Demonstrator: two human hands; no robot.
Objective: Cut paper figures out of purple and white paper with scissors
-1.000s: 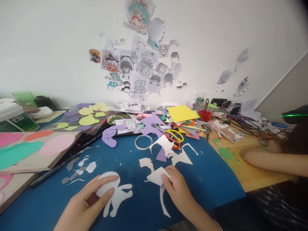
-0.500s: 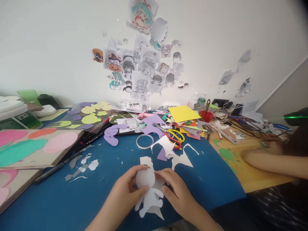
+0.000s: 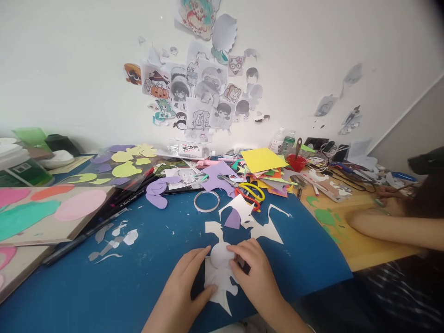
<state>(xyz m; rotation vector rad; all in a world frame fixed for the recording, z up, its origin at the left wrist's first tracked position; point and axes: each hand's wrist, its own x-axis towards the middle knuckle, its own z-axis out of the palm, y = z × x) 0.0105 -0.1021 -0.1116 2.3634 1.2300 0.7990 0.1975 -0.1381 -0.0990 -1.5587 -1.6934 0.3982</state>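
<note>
On the blue sheet [image 3: 145,277] near the front edge lies a white paper figure cutout [image 3: 220,273] with a round head. My left hand [image 3: 183,289] rests on its left side, thumb and fingers pressing the paper down. My right hand [image 3: 256,275] lies on its right side, fingertips touching the round head. Both hands hold the cutout against the sheet, over another white scrap. More white offcuts [image 3: 258,226] and a purple scrap [image 3: 233,219] lie just beyond my fingers.
A tape ring [image 3: 206,201], yellow and red scissors [image 3: 251,193] and a stack of coloured paper [image 3: 263,162] lie behind. Boards with pink and green shapes [image 3: 52,212] and black pens [image 3: 114,215] sit left. Another person's arm [image 3: 391,229] rests on the wooden table at right.
My left hand carried the white figure cutout from the left to the middle, onto the scrap under my right hand. Both hands now press it flat, slightly farther from me.
</note>
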